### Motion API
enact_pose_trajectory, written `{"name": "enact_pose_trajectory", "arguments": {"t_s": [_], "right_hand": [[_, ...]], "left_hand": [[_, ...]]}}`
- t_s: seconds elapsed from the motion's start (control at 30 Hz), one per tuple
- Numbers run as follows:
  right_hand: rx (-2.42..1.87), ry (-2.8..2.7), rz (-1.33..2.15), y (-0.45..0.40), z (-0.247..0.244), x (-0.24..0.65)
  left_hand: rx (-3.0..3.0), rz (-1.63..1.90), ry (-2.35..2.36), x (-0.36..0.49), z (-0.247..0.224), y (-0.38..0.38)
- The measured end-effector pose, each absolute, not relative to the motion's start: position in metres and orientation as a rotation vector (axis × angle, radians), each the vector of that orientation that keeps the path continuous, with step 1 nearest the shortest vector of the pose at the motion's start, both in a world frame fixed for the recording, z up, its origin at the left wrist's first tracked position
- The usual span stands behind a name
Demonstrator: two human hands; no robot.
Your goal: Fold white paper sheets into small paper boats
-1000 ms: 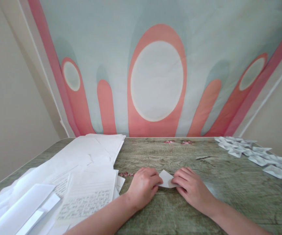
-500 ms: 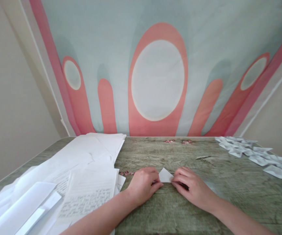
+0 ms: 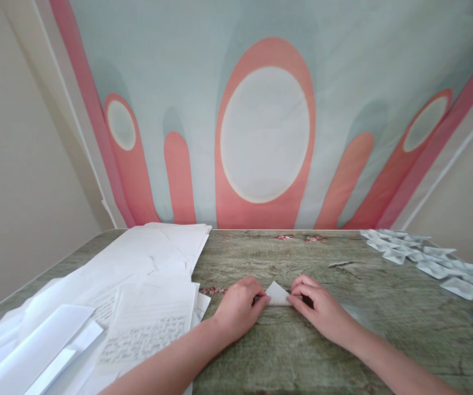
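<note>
A small folded piece of white paper [image 3: 275, 293] lies in the middle of the table, its pointed top facing away from me and a narrow band along its near edge. My left hand [image 3: 242, 308] pinches its left end, thumb toward me. At the right end, the thumb and fingers of my right hand [image 3: 318, 306] are closed on the same paper. Both ends of it are hidden behind my fingers.
Stacked white sheets [image 3: 149, 255] cover the table's left side, with a handwritten page [image 3: 149, 329] and folded strips [image 3: 43, 345] on top. Several folded paper pieces [image 3: 437, 266] are lined up at the right. Behind the wooden-patterned table [image 3: 285, 356] hangs a coral and grey-green backdrop [image 3: 261, 216].
A narrow band now shows along the near edge of the paper. My thumbs have shifted slightly up and away from me, and the right fingers have lifted a little.
</note>
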State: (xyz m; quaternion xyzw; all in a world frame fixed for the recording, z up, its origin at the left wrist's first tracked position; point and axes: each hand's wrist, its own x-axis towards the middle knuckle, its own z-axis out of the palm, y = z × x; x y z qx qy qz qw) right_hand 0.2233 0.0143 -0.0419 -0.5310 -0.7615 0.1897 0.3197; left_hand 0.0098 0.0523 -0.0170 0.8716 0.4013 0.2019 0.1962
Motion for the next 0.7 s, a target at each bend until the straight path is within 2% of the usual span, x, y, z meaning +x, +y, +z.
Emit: {"name": "enact_pose_trajectory", "arguments": {"t_s": [0.37, 0.7], "right_hand": [[-1.391, -2.024, 0.495, 0.023, -0.043, 0.223], [-1.386, -1.991, 0.500, 0.022, -0.044, 0.222]], "left_hand": [[2.544, 0.565, 1.114, 0.009, -0.022, 0.052], [2.952, 0.338, 0.977, 0.015, -0.003, 0.024]]}}
